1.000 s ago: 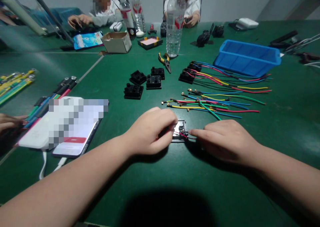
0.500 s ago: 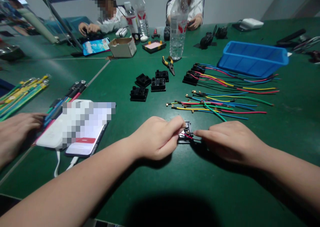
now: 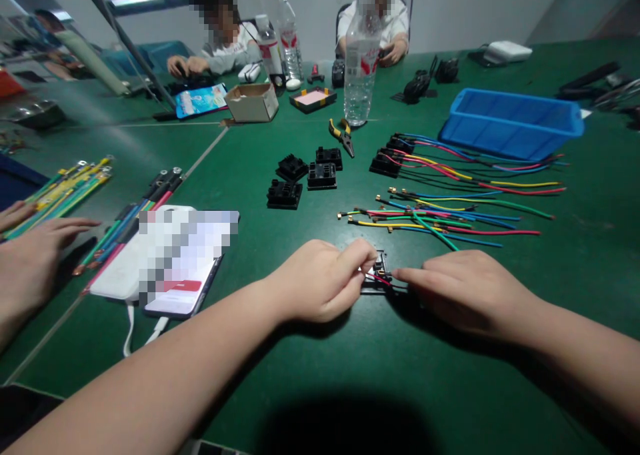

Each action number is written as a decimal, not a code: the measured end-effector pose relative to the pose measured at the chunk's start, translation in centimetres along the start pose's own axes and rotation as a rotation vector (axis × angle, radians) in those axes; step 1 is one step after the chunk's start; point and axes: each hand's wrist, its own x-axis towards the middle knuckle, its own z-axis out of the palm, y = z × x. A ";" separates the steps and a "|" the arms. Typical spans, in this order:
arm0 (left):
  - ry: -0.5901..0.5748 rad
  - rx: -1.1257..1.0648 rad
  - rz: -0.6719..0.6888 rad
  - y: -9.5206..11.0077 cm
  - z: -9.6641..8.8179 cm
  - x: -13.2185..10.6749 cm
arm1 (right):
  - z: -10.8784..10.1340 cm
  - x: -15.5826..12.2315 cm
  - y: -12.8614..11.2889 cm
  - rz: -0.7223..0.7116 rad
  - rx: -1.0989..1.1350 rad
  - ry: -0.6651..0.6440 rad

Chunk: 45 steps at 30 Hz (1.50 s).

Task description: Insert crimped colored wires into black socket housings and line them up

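A black plastic housing (image 3: 383,261) lies on the table in front of me, partly covered by my left hand. My left hand (image 3: 323,283) is closed at its left side, with thumb and forefinger pinched over it. A short red wire (image 3: 377,279) crosses the housing from under these fingers. From the right, my right hand (image 3: 473,285) reaches in with its fingers together, the fingertips at the housing's right edge by a small metal terminal. A thin wire seems to run into that hand; its grip is mostly hidden. Beyond lie loose coloured wires (image 3: 430,216) with brass terminals.
Several black housings (image 3: 323,175) sit further back near yellow-handled pliers (image 3: 343,137). Wired housings (image 3: 387,162) lie beside a blue bin (image 3: 510,125). A water bottle (image 3: 359,75) stands behind. At left are a phone (image 3: 185,268), cable bundles and a co-worker's hand (image 3: 35,261).
The view has shifted slightly, so everything sits a little lower and further right. The co-worker's hand at left has moved off the dark cable bundle. My hands keep their pose at the housing.
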 end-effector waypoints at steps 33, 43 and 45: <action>0.251 0.119 0.229 -0.2 -0.1 -0.1 | -0.1 0.2 0.0 0.011 0.043 0.044; 0.262 0.081 0.263 -0.2 -0.1 -0.1 | -0.1 0.0 -0.1 -0.004 0.006 0.077; 0.275 0.089 0.255 -0.2 -0.1 -0.1 | -0.1 0.0 -0.1 -0.005 0.017 0.081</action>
